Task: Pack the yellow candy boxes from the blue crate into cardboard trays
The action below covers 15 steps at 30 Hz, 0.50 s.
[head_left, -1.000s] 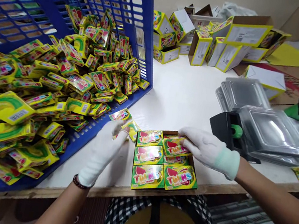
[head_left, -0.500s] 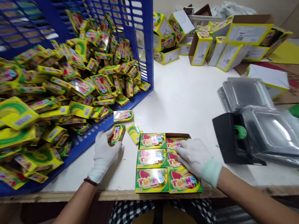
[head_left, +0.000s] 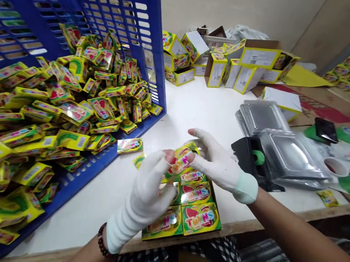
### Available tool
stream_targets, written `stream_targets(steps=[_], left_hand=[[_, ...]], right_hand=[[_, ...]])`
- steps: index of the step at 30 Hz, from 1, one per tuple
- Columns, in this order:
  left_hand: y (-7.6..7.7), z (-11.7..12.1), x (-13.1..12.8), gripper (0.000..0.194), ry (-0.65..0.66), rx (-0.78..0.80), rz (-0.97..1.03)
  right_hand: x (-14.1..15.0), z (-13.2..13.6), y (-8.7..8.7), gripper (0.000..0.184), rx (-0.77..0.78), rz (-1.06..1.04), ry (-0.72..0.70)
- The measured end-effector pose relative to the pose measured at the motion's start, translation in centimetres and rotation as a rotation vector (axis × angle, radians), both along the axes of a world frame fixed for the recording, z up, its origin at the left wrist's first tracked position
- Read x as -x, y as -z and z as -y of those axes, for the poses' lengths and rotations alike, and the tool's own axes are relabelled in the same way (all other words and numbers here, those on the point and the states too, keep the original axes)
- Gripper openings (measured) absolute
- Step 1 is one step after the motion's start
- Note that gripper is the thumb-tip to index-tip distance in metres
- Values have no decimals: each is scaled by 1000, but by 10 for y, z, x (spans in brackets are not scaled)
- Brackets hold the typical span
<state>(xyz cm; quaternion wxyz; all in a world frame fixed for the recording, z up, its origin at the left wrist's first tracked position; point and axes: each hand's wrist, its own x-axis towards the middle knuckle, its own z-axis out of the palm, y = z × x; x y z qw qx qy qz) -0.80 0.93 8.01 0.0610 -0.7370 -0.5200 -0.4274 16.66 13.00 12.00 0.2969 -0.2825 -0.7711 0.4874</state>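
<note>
"TWINS" on yellow-green packs [head_left: 202,220]; barcode labels [head_left: 256,59] on cartons [head_left: 262,44] too small to read.

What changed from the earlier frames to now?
The left hand brought a small Twins box rightward, to the open carton; the right hand came off the carton and now touches that box. The blue crate and clear plastic trays stayed put.

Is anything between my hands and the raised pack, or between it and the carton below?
Nothing visible: the left hand and right hand are both at the raised pack, which appears over the carton, though the left hand hides part of that carton.
</note>
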Motion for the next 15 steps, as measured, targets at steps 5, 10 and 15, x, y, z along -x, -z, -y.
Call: stream_targets(steps=[5, 10, 15], left_hand=[[15, -19, 7, 77, 12, 168, -56], [49, -19, 23, 41, -150, 404, 2], [64, -13, 27, 37, -189, 542, 244]], right_hand=[[-16, -19, 22, 21, -242, 259, 27], [-22, -13, 95, 19, -340, 285, 181], [-26, 7, 106, 23, -704, 530, 205]])
